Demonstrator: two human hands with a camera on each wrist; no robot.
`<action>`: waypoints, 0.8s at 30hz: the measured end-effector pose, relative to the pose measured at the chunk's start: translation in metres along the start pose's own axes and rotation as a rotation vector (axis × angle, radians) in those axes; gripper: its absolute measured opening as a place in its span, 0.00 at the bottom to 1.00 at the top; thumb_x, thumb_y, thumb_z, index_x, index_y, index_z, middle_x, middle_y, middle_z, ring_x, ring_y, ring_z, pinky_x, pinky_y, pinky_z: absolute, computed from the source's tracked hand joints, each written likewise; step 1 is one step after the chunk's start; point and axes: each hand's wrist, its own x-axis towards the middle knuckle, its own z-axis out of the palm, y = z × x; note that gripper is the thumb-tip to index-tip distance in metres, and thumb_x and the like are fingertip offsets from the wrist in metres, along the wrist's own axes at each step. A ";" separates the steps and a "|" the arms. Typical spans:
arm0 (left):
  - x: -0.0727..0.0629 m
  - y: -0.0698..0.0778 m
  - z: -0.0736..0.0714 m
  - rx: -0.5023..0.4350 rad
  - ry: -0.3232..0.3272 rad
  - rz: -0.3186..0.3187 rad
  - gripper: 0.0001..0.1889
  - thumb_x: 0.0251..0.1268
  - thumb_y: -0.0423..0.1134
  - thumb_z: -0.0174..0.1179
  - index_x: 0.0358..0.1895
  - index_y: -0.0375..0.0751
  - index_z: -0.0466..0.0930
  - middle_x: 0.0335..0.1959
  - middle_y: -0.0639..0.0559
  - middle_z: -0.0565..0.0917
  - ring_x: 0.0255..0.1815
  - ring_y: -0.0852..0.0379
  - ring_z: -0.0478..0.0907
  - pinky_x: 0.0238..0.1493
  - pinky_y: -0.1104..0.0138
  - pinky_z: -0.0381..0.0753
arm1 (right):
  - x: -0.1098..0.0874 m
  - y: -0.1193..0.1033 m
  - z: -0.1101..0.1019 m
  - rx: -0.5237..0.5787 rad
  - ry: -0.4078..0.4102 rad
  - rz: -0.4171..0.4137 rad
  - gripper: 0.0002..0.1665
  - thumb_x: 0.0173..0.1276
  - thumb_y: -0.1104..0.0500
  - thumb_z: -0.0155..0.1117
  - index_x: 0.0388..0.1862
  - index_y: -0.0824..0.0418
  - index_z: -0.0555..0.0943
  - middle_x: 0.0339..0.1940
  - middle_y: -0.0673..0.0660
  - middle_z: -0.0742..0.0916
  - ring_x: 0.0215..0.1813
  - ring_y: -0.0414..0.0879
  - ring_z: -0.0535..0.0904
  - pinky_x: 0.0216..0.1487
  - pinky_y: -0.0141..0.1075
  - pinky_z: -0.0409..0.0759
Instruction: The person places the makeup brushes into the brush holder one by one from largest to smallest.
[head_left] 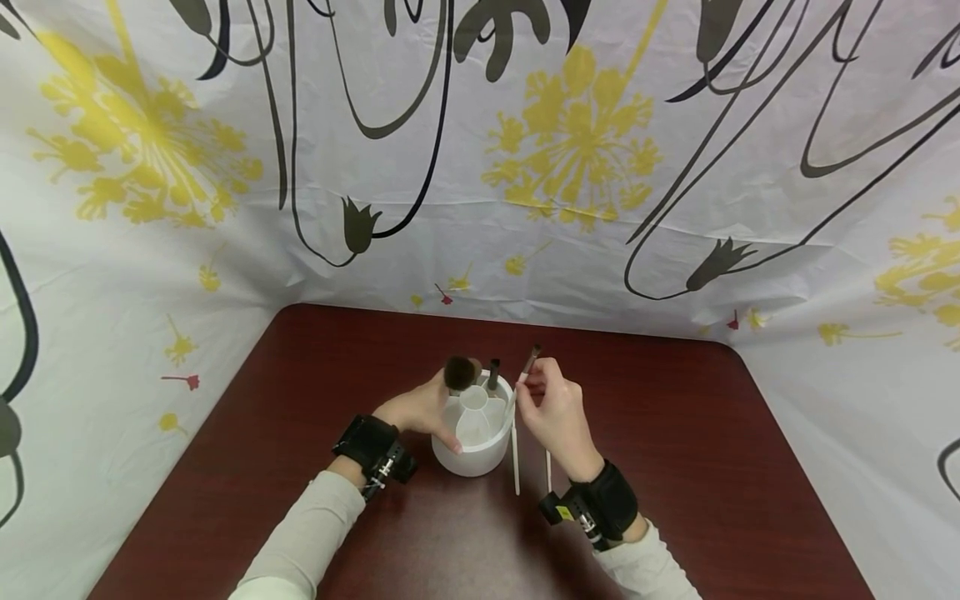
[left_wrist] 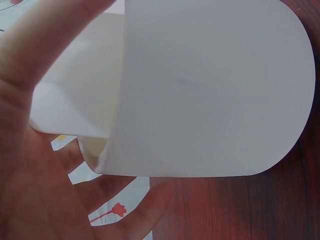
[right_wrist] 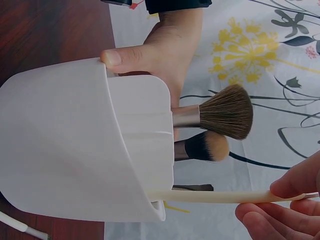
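A white round brush holder [head_left: 471, 463] with inner compartments stands on the table. My left hand [head_left: 422, 408] grips its left side, with the thumb [right_wrist: 131, 59] on the near rim and the fingers spread round the wall. Between thumb and fingers my right hand [head_left: 557, 410] pinches a thin makeup brush [head_left: 531, 361]. Its bristles point up, and its pale handle [right_wrist: 215, 196] reaches down over the holder's right rim; the lower end is hidden inside. A large fluffy brush [right_wrist: 227, 112], a two-tone brush [right_wrist: 202, 146] and a small dark brush [right_wrist: 195, 188] stand in the holder.
Two thin brushes lie on the dark red table [head_left: 675, 467]: one pale handle [head_left: 516, 467] beside the holder, another [head_left: 548, 473] under my right wrist. A patterned cloth [head_left: 525, 275] hangs behind the table and along its sides.
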 end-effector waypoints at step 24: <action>0.001 -0.002 0.001 -0.027 0.010 -0.014 0.65 0.16 0.42 0.81 0.67 0.43 0.46 0.64 0.42 0.54 0.62 0.50 0.60 0.62 0.58 0.58 | -0.004 0.009 0.010 -0.021 -0.045 0.037 0.13 0.53 0.71 0.62 0.37 0.66 0.71 0.27 0.58 0.83 0.27 0.43 0.81 0.28 0.30 0.78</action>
